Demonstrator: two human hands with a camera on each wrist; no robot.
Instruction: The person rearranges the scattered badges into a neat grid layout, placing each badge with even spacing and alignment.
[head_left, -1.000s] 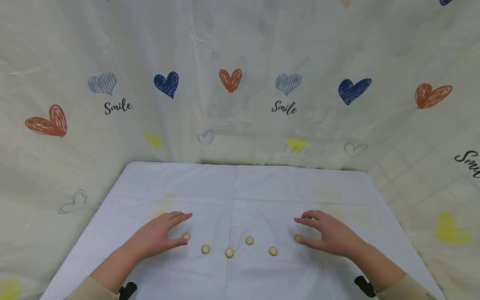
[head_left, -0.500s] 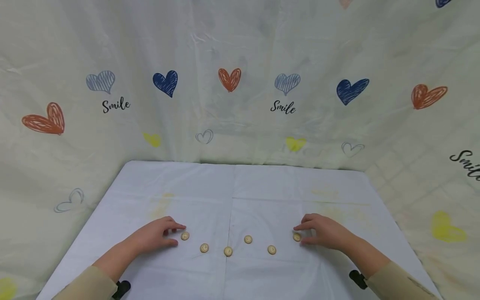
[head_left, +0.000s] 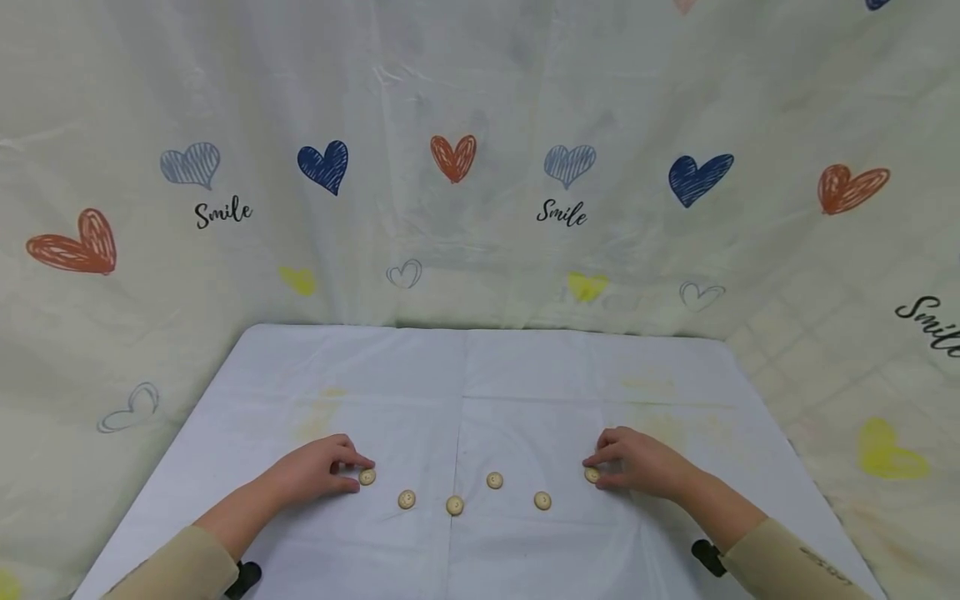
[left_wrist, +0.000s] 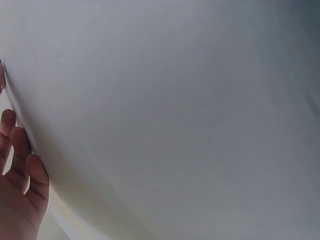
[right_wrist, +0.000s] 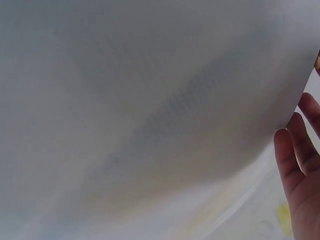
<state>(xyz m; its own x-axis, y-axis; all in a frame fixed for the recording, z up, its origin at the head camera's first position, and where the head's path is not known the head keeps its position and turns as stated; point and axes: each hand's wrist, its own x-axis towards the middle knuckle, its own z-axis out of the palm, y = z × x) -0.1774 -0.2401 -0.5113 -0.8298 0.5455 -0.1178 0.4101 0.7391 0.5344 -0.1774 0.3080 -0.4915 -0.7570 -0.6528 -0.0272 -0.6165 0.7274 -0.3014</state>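
Observation:
Several round, tan, wooden-looking buttons lie in a loose row on the white table. At the row's left end, my left hand [head_left: 318, 472] pinches a button [head_left: 367, 477] between thumb and index finger. My right hand [head_left: 643, 463] likewise pinches the button [head_left: 592, 474] at the right end, its fingers partly covering it. Between the hands lie a left inner button [head_left: 407, 499], a central button [head_left: 454, 506] and others. Both wrist views show mostly table surface, with the fingers of the left hand [left_wrist: 22, 185] and the right hand [right_wrist: 302, 165] at the edges.
The white-covered table [head_left: 525, 367] has a fold line down its middle and faint yellow stains. Behind and beside it hangs a pale curtain [head_left: 495, 92] printed with hearts and "Smile". Other buttons between the hands are the upper middle one [head_left: 495, 481] and the right inner one [head_left: 542, 501].
Both hands have lowered, and their spread fingers have drawn together onto the two end buttons. The buttons appear to keep their places; the whole view has shifted slightly.

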